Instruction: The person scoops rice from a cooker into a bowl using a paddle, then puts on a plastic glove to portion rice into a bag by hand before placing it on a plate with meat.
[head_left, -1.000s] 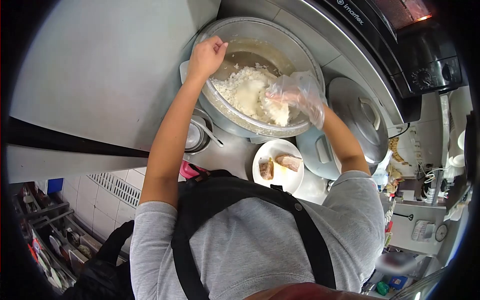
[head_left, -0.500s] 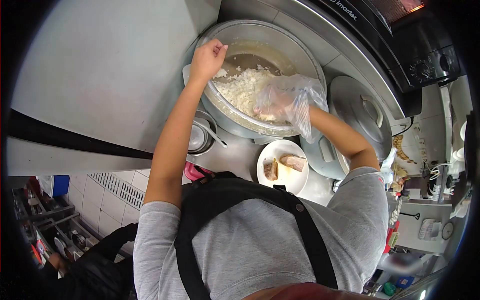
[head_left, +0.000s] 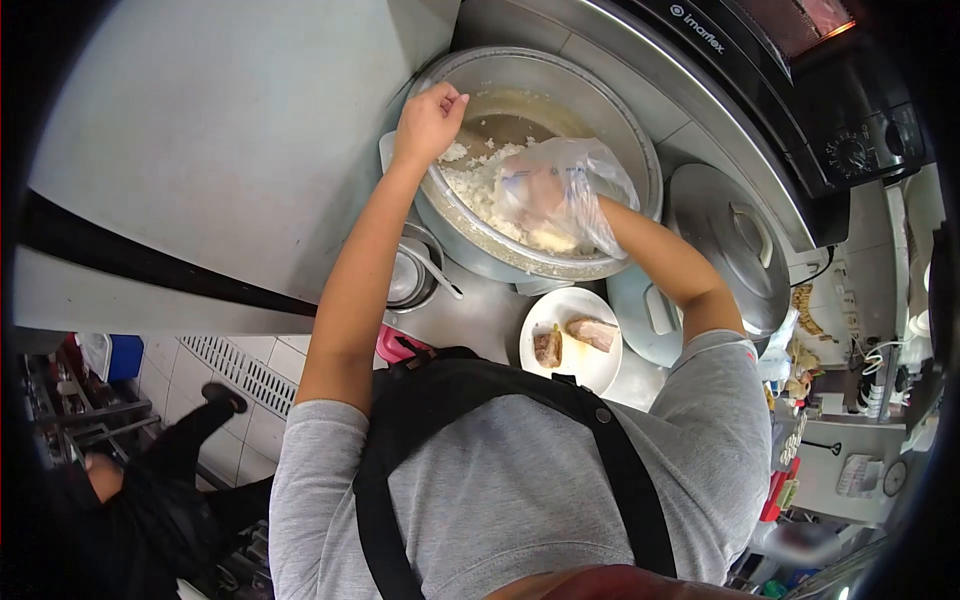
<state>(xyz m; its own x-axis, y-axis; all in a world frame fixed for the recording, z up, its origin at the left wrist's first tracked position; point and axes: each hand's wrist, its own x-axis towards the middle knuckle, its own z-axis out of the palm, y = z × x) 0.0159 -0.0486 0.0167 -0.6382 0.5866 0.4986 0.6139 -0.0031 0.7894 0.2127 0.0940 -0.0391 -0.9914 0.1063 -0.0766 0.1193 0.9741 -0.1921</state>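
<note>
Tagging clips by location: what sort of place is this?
Probably a commercial kitchen. It shows a very large pot of rice, a black Imarflex appliance with a dial and glowing element, and a long slotted floor drain in the tiles.

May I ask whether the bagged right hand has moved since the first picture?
Yes, the right hand has moved leftward in the picture, relative to the pot.

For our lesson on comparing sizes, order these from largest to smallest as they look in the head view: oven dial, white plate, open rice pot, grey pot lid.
1. Open rice pot
2. Grey pot lid
3. White plate
4. Oven dial
</note>
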